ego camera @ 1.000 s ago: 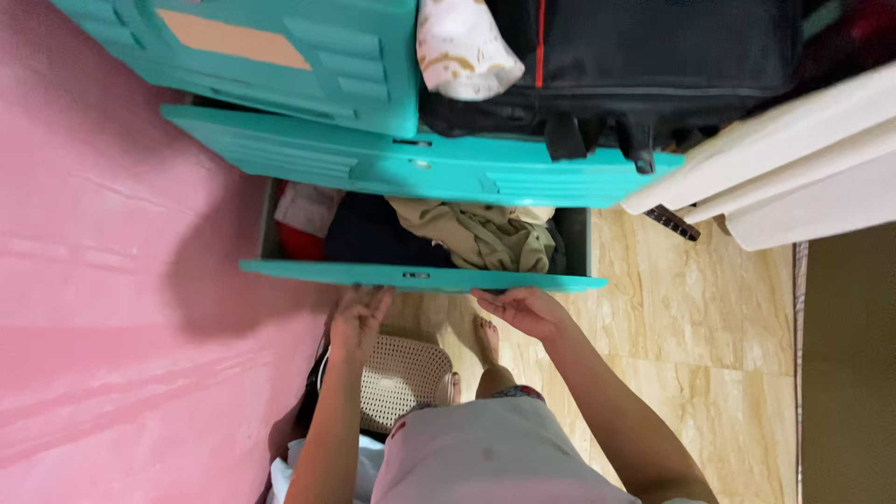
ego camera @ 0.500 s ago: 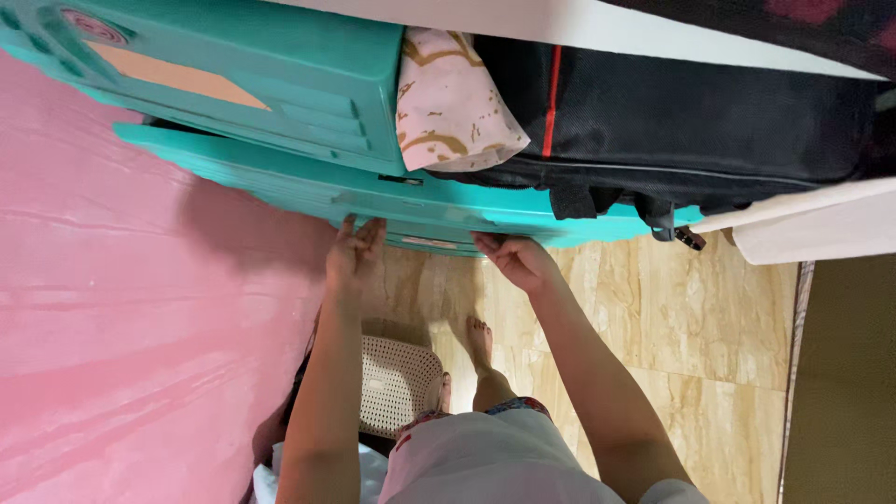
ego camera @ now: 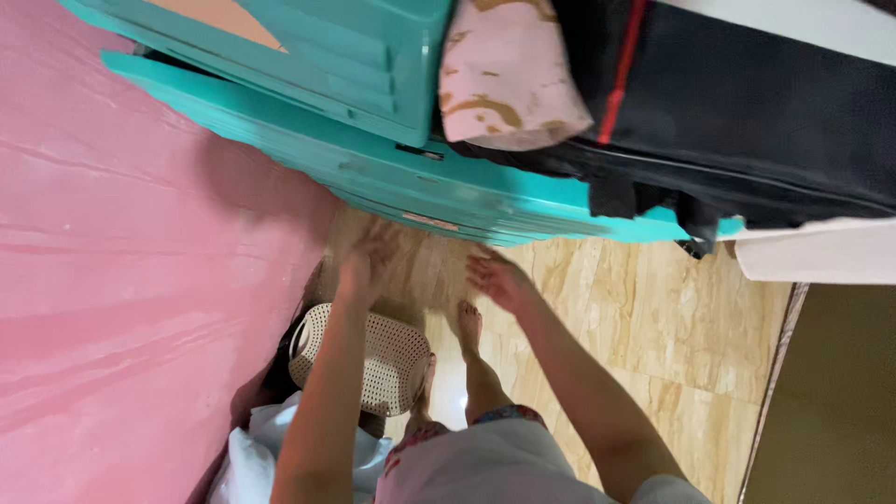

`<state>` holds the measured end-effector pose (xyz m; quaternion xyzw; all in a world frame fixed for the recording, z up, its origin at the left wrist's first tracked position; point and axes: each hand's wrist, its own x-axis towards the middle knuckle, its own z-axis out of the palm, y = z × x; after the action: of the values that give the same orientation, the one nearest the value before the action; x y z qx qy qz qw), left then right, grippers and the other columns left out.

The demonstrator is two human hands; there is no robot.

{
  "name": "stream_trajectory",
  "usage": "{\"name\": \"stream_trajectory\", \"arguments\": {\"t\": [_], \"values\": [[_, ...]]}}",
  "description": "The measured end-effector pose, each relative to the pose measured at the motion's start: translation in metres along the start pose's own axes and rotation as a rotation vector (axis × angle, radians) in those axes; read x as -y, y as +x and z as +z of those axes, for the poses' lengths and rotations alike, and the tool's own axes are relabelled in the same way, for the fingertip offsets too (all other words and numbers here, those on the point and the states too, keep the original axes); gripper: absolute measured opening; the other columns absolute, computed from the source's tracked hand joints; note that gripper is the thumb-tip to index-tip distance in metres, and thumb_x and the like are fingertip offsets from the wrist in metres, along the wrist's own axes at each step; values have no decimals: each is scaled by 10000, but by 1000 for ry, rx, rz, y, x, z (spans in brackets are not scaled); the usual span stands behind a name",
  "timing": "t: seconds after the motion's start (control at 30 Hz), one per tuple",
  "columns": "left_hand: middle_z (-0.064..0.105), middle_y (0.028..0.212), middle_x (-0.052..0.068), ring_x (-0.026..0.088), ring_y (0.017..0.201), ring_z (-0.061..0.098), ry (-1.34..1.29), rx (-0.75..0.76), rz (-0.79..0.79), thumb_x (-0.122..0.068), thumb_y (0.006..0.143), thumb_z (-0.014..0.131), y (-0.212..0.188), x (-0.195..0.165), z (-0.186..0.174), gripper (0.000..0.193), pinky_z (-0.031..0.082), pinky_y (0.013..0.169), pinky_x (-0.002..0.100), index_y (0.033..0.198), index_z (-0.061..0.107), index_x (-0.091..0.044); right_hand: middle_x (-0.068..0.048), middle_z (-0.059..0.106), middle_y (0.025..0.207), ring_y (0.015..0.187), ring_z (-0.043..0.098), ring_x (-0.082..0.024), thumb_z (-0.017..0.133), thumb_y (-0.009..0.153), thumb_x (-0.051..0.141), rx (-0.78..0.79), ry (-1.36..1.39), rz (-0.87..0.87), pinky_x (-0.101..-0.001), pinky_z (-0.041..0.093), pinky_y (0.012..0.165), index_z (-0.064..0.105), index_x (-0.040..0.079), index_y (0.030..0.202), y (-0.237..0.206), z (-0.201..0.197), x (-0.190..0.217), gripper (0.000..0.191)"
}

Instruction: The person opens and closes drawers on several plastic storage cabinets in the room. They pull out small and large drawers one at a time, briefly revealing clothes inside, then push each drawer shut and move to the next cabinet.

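My left hand (ego camera: 369,261) and my right hand (ego camera: 499,278) hang just in front of a teal plastic drawer chest (ego camera: 373,159), both empty with fingers spread, a little apart from its shut lower drawer. A black bag with a red stripe (ego camera: 747,103) and a pink patterned cloth (ego camera: 509,79) lie on top of the chest. My bare foot (ego camera: 469,327) rests on the beige marble floor (ego camera: 644,327) below the hands.
A beige perforated basket (ego camera: 383,359) stands on the floor under my left arm, with white cloth (ego camera: 261,448) beside it. A pink wall (ego camera: 121,280) fills the left. A white board (ego camera: 821,252) and an olive surface (ego camera: 831,401) are at the right.
The lower drawer, open with clothes showing a second ago, has been pushed shut. Both hands have since come off its front and drawn back.
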<state>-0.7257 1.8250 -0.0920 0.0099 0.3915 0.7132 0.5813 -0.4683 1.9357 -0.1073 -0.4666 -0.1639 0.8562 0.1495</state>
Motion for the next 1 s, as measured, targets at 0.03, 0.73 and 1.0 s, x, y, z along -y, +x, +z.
{"name": "stream_trajectory", "arguments": {"t": [0.03, 0.73, 1.0], "values": [[435, 1550, 205, 313, 1333, 507, -30, -83, -33, -52, 937, 438, -11, 10, -6, 708, 498, 1034, 384, 1626, 274, -36, -121, 564, 1388, 1281, 552, -280, 556, 995, 131, -24, 73, 26, -447, 497, 1101, 506, 153, 1455, 8, 3, -9, 462], [553, 1434, 107, 274, 1294, 580, 217, -380, -252, -139, 962, 511, -131, 89, -160, 486, 432, 1090, 412, 1445, 503, -83, -164, 467, 1510, 1361, 451, -361, 201, 866, 926, -241, 1018, -220, -537, 247, 1182, 376, -13, 1511, 209, 46, -36, 1152], [621, 1377, 99, 249, 1267, 612, 366, -329, -262, -127, 935, 482, -142, 95, -161, 486, 455, 1077, 391, 1415, 544, -80, -226, 512, 1466, 1290, 552, -397, 249, 981, 783, -130, 1011, -314, -549, 441, 1109, 460, -13, 1439, 203, 39, -49, 943]]}}
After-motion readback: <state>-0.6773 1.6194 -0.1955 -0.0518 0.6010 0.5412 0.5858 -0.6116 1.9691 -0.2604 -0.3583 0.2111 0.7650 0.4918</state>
